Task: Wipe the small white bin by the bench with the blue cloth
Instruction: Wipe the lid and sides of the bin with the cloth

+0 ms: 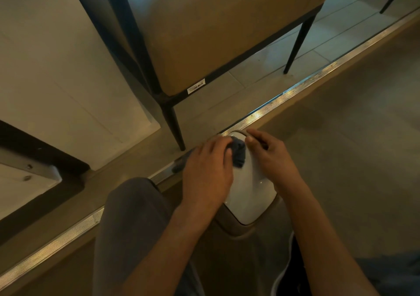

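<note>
The small white bin stands on the floor just below me, its glossy white lid ringed by a beige collar. A dark blue cloth lies bunched on the far part of the lid. My left hand lies over the cloth with its fingers curled round it, pressing it onto the lid. My right hand rests on the bin's far right edge, thumb and fingers curled round the rim. Part of the cloth trails off the bin's left side toward the floor strip.
A tan upholstered bench on thin black legs stands just beyond the bin. A ribbed metal floor strip runs diagonally between bench and bin. My knee in grey trousers is at the bin's left. A dark-framed panel sits at far left.
</note>
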The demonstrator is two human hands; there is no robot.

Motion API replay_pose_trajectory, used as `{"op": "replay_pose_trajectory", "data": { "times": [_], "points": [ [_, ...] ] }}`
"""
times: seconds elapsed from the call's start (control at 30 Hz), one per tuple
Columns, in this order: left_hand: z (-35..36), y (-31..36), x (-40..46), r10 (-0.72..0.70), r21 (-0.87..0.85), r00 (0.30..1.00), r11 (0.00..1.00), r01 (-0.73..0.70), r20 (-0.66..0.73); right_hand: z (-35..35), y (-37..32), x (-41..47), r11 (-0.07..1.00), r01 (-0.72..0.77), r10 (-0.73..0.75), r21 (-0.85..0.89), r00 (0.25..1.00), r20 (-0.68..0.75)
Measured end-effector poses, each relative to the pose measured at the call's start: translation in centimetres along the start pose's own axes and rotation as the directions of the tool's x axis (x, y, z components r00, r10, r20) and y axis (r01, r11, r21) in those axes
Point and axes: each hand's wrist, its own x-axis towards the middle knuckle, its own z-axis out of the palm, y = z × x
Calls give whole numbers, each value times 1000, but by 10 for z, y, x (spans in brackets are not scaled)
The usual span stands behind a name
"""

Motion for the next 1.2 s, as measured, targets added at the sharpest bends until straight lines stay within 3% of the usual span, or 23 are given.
{"op": "replay_pose_trajectory", "data": {
  "times": [0.13, 0.23, 0.33, 0.43, 0.53, 0.6, 0.73, 0.83, 1.07, 1.2],
  "points": [
    [14, 1, -43, 220, 174, 975, 961, -216, -3, -3, 0, 2, 999, -31, 30, 38, 999, 26],
    [10, -21, -76, 339, 208, 941, 919, -336, 22, -4, -1, 3, 998, -46, 44, 34, 998, 47],
    [-1, -37, -82, 281, 131, 958, 953, -272, -54, -5, 0, 2, 999, -35, 33, 34, 998, 55],
    [-7, -32, -57, 105, 6, 985, 994, -105, -138, -5, 0, 1, 998, -41, 39, 50, 998, 47],
    [-5, -19, -22, -24, -91, 992, 996, 12, -125, -3, 0, 0, 999, -20, 19, 39, 1000, 21],
    [2, -8, -12, 24, -38, 994, 999, -28, -107, -3, -1, -1, 1000, -11, 10, 25, 1000, 20],
    [17, 2, -37, 248, 154, 966, 960, -235, -74, -5, -1, -1, 997, -38, 34, 72, 998, 50],
    [16, -17, -62, 354, 191, 932, 922, -336, -71, -6, -2, 0, 996, -52, 48, 68, 997, 54],
    [5, -30, -56, 373, 153, 919, 923, -353, -130, -5, -1, 1, 995, -68, 65, 72, 997, 49],
    [-1, -31, -45, 352, 27, 913, 935, -354, -209, -6, -2, 0, 995, -67, 64, 69, 997, 39]
  ]
}}
